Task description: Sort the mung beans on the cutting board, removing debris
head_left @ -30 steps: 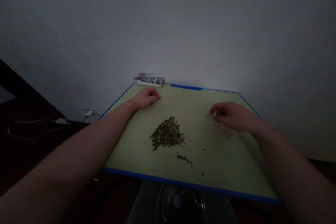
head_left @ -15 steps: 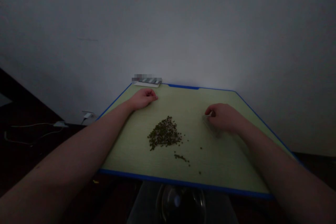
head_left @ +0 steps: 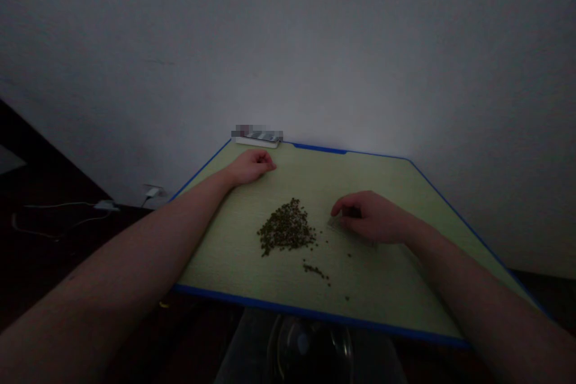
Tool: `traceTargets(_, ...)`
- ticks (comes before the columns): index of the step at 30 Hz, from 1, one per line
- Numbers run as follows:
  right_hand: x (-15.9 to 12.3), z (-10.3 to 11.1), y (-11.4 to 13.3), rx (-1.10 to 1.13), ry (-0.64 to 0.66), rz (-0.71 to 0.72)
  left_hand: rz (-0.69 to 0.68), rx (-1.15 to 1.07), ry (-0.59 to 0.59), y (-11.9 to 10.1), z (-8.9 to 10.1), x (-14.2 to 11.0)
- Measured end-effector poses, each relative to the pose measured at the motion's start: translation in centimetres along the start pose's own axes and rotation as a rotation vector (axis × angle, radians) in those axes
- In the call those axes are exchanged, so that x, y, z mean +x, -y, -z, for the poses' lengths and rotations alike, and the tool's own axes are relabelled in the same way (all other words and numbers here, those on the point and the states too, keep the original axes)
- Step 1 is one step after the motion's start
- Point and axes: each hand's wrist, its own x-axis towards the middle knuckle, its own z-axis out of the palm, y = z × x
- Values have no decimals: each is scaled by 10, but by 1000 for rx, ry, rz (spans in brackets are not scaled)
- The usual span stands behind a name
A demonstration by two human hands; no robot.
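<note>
A heap of small greenish-brown grains (head_left: 288, 228), like dried beans or peppercorns, lies mid-table, with a short strip of loose ones in front. To its right, low over the tabletop, my right hand (head_left: 375, 216) has its thumb and fingers curled around a thin, clear plastic piece (head_left: 333, 225). Most of that piece is hidden under the hand, and its exact kind cannot be made out. Behind the heap to the left, my left hand (head_left: 252, 167) rests on the table, fingers loosely curled with the thumb against them and nothing visible inside.
The pale green table (head_left: 216, 258) has a blue edge and stands against a grey wall (head_left: 342, 60). A blurred flat object (head_left: 257, 138) sits at the back left corner. Below the front edge is a shiny, round glass vessel (head_left: 312, 348). A charger and cables (head_left: 105, 206) are at left.
My right hand has moved left and nearer to me, towards the heap, with the clear plastic piece. My left hand stays in place; the view has shifted slightly.
</note>
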Motion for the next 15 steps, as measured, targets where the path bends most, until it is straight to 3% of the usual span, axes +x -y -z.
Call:
traceTargets(9,1,-7,6,35,22,140,22,-3,-17,-7,-1,-2)
traceTargets(15,-4,-9,13,52,94,144,29,-2,-9,-7,0,-3)
